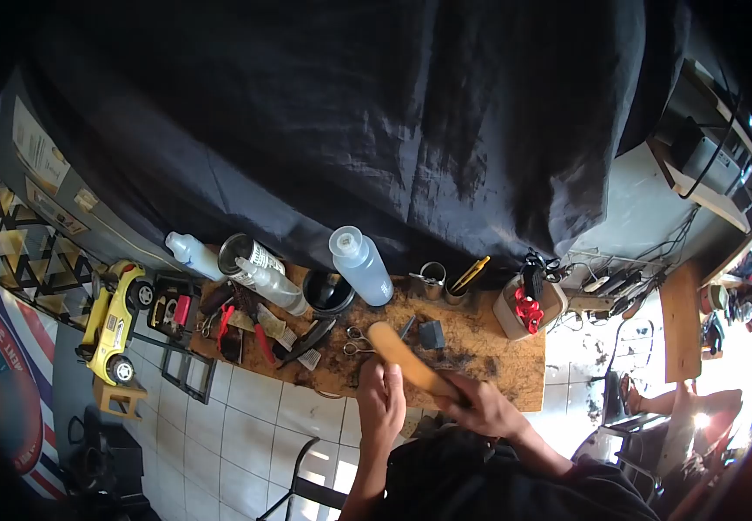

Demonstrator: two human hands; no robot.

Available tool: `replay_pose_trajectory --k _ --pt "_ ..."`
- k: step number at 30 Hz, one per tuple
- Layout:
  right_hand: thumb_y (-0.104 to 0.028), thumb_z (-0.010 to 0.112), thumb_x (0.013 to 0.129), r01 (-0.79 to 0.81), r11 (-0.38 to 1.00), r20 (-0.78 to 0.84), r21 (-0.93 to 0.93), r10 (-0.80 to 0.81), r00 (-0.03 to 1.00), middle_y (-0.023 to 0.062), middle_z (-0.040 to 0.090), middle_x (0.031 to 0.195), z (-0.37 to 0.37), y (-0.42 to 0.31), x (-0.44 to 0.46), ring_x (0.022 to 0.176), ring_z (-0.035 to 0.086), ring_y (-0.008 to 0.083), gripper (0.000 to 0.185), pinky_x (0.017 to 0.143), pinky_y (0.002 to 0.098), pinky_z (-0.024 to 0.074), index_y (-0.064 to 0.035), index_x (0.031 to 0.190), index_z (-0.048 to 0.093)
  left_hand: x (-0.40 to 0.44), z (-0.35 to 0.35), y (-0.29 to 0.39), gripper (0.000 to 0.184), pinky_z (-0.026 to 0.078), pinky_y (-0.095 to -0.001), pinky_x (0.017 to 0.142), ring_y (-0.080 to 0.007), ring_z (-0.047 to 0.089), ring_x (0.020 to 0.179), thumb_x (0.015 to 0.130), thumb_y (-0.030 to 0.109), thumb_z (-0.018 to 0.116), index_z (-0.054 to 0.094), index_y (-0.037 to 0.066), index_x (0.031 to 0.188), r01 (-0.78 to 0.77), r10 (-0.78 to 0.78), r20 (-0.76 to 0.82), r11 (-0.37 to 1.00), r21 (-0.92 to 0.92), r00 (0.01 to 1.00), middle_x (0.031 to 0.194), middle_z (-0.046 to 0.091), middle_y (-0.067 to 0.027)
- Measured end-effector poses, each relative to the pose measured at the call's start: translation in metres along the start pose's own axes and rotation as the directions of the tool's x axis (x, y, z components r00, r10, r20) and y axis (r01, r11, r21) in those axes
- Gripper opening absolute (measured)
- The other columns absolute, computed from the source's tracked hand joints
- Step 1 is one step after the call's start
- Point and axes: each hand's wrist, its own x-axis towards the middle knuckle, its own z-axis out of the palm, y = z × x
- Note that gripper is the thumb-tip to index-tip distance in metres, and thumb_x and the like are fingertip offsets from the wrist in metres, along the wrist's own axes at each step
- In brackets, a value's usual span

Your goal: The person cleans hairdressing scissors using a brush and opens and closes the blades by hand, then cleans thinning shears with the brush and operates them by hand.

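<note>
At the near edge of the tabletop (522, 354), right hand (484, 410) has its grip wrapped round the paddle (409, 358), left hand (382, 401) curled, hold unclear.

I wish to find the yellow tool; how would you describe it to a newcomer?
On the wooden table, at the edge beside the dark cloth, stand two cups. The yellow tool leans out of the right-hand one, the only bright yellow item there.

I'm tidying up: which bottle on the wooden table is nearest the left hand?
The large bluish translucent bottle, rightmost of the bottles; the others sit farther left, farther from the left hand.
</note>
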Motion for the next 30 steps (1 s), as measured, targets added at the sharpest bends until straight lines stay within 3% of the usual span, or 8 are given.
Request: replay_pose_trajectory --k 3,9,17,21,25,27,28,30 --pt "-0.019 0.069 0.083 -0.216 0.975 -0.064 -0.046 0.213 0.975 0.0223 0.065 0.090 -0.012 -0.007 -0.003 0.085 0.066 0.0363 0.046 0.072 0.0376 0.0515 0.0010 0.121 0.052 0.019 0.009 -0.028 0.021 0.042 -0.0428 0.078 -0.0366 0.054 0.087 0.089 0.013 0.056 0.057 0.002 0.107 -0.295 0.383 -0.148 0.862 0.412 0.912 0.097 0.058 -0.0168" --pt "-0.014 0.070 0.081 -0.114 0.981 -0.226 -0.160 0.076 0.971 0.0242 0.064 0.093 -0.025 0.003 -0.007 0.090 0.066 0.0347 0.045 0.072 0.0368 0.0514 0.0038 0.118 0.053 0.027 0.027 -0.037 0.020 0.031 -0.0487 0.087 -0.0279 0.051 0.101 0.088 0.017 0.058 0.062 0.009 0.106 -0.096 0.183 -0.079 0.779 0.620 0.980 0.098 0.061 -0.0093" --pt "-0.019 0.070 0.082 -0.323 0.928 -0.230 -0.186 0.278 0.932 0.0228 0.066 0.087 -0.038 -0.017 -0.019 0.081 0.069 0.0274 0.047 0.069 0.0329 0.0522 0.0039 0.120 0.053 0.042 0.017 -0.028 0.015 0.035 -0.0470 0.083 -0.0289 0.056 0.092 0.088 0.015 0.060 0.061 0.006 0.099 -0.130 0.208 -0.066 0.797 0.589 0.976 0.094 0.060 -0.0099" --pt "-0.019 0.070 0.082 -0.323 0.934 -0.187 -0.153 0.293 0.938 0.0201 0.067 0.084 -0.047 -0.017 -0.021 0.078 0.069 0.0237 0.049 0.069 0.0315 0.0524 0.0045 0.121 0.053 0.045 0.007 -0.006 0.013 0.046 -0.0411 0.060 -0.0352 0.057 0.073 0.087 0.006 0.060 0.058 0.002 0.100 -0.166 0.222 -0.246 0.959 0.230 0.944 0.089 0.056 -0.0154" --pt "-0.022 0.071 0.083 -0.394 0.910 0.025 -0.128 0.400 0.916 0.0172 0.067 0.079 -0.063 -0.009 -0.019 0.074 0.066 0.0177 0.051 0.068 0.0314 0.0513 0.0041 0.123 0.052 0.025 0.010 -0.007 0.016 0.046 -0.0343 0.060 -0.0238 0.061 0.073 0.092 0.012 0.058 0.058 0.002 0.104 0.098 -0.116 -0.173 0.989 -0.109 0.978 0.080 0.057 -0.0100" --pt "-0.022 0.070 0.085 -0.274 0.961 0.065 -0.030 0.275 0.959 0.0169 0.067 0.079 -0.059 0.013 -0.017 0.071 0.064 0.0172 0.052 0.067 0.0321 0.0510 0.0035 0.126 0.051 0.009 0.014 -0.001 0.017 0.049 -0.0298 0.060 -0.0167 0.061 0.075 0.095 0.014 0.055 0.058 0.003 0.107 0.287 -0.357 0.062 0.623 -0.727 0.932 0.081 0.058 -0.0054" --pt "-0.021 0.069 0.085 -0.208 0.978 0.075 0.005 0.207 0.975 0.0174 0.067 0.080 -0.058 0.016 -0.013 0.071 0.065 0.0171 0.052 0.067 0.0322 0.0511 0.0027 0.127 0.051 0.004 0.014 0.003 0.017 0.049 -0.0298 0.060 -0.0167 0.061 0.075 0.095 0.014 0.055 0.058 0.003 0.107 0.284 -0.367 0.042 0.639 -0.715 0.929 0.081 0.058 -0.0054" --pt "-0.021 0.068 0.087 -0.063 0.997 0.098 0.048 0.058 0.993 0.0184 0.067 0.081 -0.063 0.020 -0.006 0.069 0.065 0.0189 0.051 0.067 0.0328 0.0513 0.0003 0.129 0.050 -0.012 0.020 0.009 0.024 0.049 -0.0259 0.056 -0.0150 0.062 0.071 0.098 0.019 0.048 0.053 0.005 0.116 0.277 -0.519 0.051 0.370 -0.887 0.853 0.081 0.059 -0.0039"
